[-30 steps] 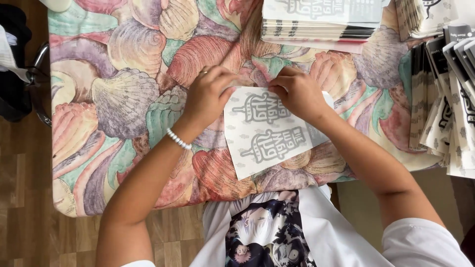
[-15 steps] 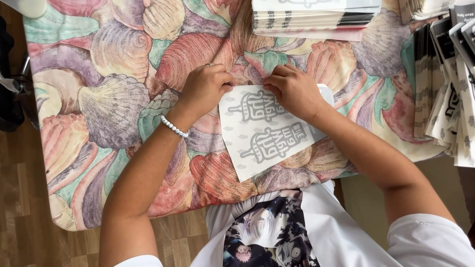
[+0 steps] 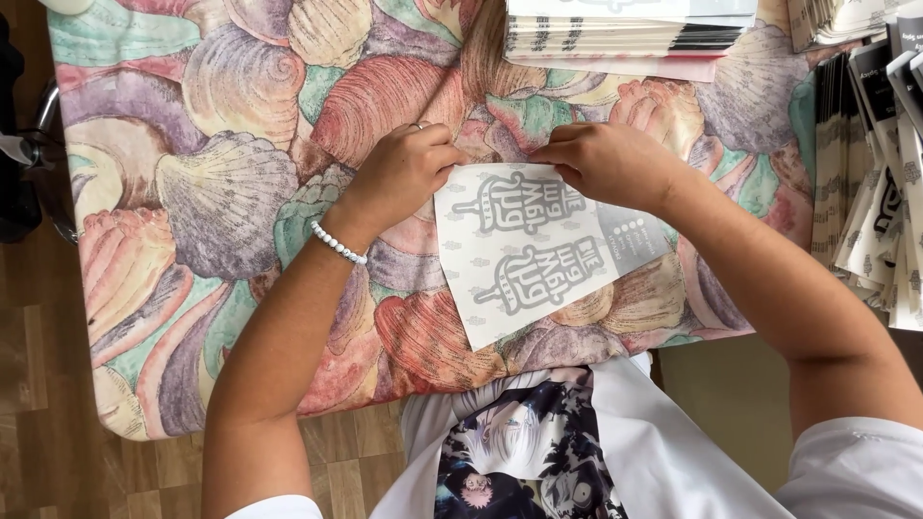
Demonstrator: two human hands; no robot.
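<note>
The person's left hand and right hand both rest on the far edge of a pale grey sheet printed with two darker grey emblems. Each hand has its fingers curled down onto that edge, the left at the sheet's upper left corner and the right along the top toward the right corner; whether the fingers pinch the paper or only press it flat cannot be told. The two hands are apart, with a stretch of the sheet's top edge showing between them.

The sheet lies tilted on the tabletop, which is covered in a cloth patterned with large seashells (pink, lilac, green and orange). Its near corner comes close to the tabletop's front edge, just above the person's printed shirt.

A white bead bracelet circles the left wrist. A stack of flat sheets sits at the far edge, beyond the right hand. Further printed packets stand in rows at the right side, well apart from the hands. Wooden floor shows at the left.
</note>
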